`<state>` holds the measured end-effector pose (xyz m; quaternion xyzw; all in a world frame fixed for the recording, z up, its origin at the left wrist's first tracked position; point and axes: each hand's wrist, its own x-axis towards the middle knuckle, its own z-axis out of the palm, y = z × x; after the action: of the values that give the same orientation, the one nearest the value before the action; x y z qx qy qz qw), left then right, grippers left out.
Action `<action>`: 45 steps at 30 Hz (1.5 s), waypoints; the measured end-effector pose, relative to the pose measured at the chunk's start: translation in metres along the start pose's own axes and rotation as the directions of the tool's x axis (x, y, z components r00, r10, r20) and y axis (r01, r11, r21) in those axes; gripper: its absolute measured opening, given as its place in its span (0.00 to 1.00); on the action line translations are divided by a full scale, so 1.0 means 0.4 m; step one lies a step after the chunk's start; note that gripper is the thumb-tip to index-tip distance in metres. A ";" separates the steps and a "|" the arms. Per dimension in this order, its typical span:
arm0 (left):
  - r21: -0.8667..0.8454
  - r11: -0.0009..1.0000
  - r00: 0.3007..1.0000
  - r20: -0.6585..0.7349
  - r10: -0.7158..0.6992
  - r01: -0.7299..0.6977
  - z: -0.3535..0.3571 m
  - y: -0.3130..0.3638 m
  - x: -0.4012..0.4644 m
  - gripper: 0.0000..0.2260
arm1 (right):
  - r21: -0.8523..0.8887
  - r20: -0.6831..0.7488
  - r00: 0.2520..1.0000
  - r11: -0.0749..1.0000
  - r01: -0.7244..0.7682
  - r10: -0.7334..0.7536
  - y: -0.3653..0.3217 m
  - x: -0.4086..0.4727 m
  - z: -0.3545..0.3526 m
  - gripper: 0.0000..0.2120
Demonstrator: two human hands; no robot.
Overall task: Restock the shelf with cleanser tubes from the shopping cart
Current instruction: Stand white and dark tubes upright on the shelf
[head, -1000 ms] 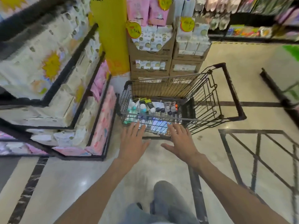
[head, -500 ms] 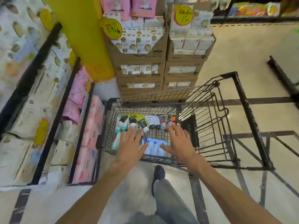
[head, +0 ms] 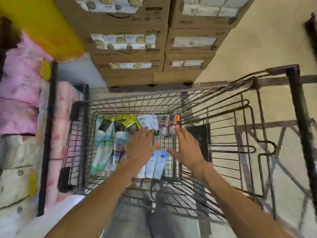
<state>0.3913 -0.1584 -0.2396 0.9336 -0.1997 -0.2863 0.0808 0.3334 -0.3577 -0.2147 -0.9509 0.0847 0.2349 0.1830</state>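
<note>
Head view: both hands reach into the cart [head: 171, 98], fingers spread wide, holding nothing. Left hand [head: 141, 146] hovers over tubes [head: 109, 146] lying on the cart floor at left; right hand [head: 187, 146] is over the right side. More tubes lie at the far end. Boxes [head: 130, 54] stand beyond the cart.

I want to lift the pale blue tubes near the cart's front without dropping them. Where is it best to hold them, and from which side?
The pale blue tubes lie flat, side by side, on the cart floor beneath the open hands. Probably come straight down from above and close the grip across the middle of their bodies, since the wire walls block the sides.
</note>
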 end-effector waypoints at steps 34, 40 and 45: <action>-0.691 0.681 0.944 0.006 -0.330 0.242 0.250 -0.214 0.269 0.21 | -0.077 0.009 0.924 0.921 -0.381 0.383 0.056 0.479 0.295 0.41; -0.657 0.699 0.907 -0.054 -0.417 0.282 0.240 -0.254 0.248 0.27 | -0.055 0.003 0.861 0.860 -0.507 0.508 0.065 0.560 0.328 0.40; -0.616 0.728 0.905 -0.057 -0.422 0.301 0.245 -0.247 0.225 0.35 | 0.019 0.025 0.827 0.826 -0.563 0.562 0.077 0.577 0.345 0.31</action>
<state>0.4361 -0.1100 -0.3918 0.9045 0.0951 -0.2527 0.3301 0.4703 -0.3497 -0.4481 -0.8793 0.3620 0.2858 0.1185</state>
